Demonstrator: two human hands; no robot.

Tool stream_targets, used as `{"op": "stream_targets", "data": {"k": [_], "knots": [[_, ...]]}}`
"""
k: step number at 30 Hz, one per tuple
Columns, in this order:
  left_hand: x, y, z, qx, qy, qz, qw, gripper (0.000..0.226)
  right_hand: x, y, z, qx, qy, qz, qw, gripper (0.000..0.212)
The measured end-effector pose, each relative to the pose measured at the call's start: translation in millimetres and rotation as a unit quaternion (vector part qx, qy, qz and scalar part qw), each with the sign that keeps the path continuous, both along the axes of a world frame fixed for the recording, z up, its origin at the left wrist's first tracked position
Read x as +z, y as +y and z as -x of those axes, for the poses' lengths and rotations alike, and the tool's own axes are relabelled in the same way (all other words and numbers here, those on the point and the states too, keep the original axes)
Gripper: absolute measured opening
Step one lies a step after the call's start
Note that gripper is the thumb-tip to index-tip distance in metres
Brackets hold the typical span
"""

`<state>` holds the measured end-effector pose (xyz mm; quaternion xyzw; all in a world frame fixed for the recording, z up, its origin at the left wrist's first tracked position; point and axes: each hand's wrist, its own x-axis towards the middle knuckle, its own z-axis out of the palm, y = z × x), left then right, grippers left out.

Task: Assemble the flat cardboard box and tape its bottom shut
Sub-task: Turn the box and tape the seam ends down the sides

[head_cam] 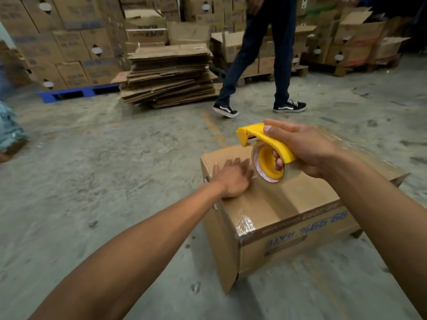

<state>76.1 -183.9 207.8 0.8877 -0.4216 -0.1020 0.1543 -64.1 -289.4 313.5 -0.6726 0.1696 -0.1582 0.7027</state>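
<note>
A brown cardboard box (pixel 272 218) stands upside down on the concrete floor, blue print inverted on its near side. Clear tape runs across its upward-facing flaps and crinkles over the near edge (pixel 245 225). My left hand (pixel 232 179) lies flat on the box's top near the left edge, fingers spread. A little above the box, my right hand (pixel 305 151) grips a yellow tape dispenser (pixel 265 153) that carries a roll of clear tape, with fingers through the roll's core.
A stack of flattened cardboard boxes (pixel 171 75) lies on the floor behind. A person in dark trousers (pixel 261 65) walks past just beyond the box. Stacked cartons on pallets (pixel 69 42) line the back wall; a blue pallet (pixel 76 91) sits at left.
</note>
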Motion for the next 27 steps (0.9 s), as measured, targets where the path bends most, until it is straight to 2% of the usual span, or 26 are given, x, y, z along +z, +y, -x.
{"op": "stream_targets", "data": {"k": [2,4,7,9,10,15,18,23,27], "knots": [[7,11,-8,0.009,0.065,0.120,0.991,0.050,-2,-5,4,0.022,0.006,0.009,1.000,0.042],[21,21,-13,0.039,0.140,0.229,0.962,0.038,-5,-11,9,0.051,0.010,0.010,0.999,0.042],[52,31,-10,0.091,0.340,0.307,0.884,0.042,-10,-15,14,0.104,0.012,0.021,0.994,0.050],[67,36,-10,0.112,0.436,0.307,0.839,0.055,-12,-16,17,0.129,0.007,0.015,0.992,0.052],[70,38,-11,0.115,0.461,0.299,0.827,0.060,-12,-16,19,0.138,0.004,0.011,0.990,0.051],[75,45,-5,0.113,0.547,0.201,0.805,0.058,-15,-25,28,0.150,-0.015,-0.024,0.988,0.044],[78,48,0,0.085,0.607,0.132,0.779,0.067,-19,-34,35,0.149,-0.027,-0.060,0.987,0.047],[86,44,8,0.059,0.669,0.149,0.726,0.053,-23,-43,43,0.152,-0.029,-0.091,0.984,0.061],[89,38,14,0.074,0.668,0.162,0.722,0.039,-24,-45,45,0.181,-0.021,-0.085,0.980,0.074]]}}
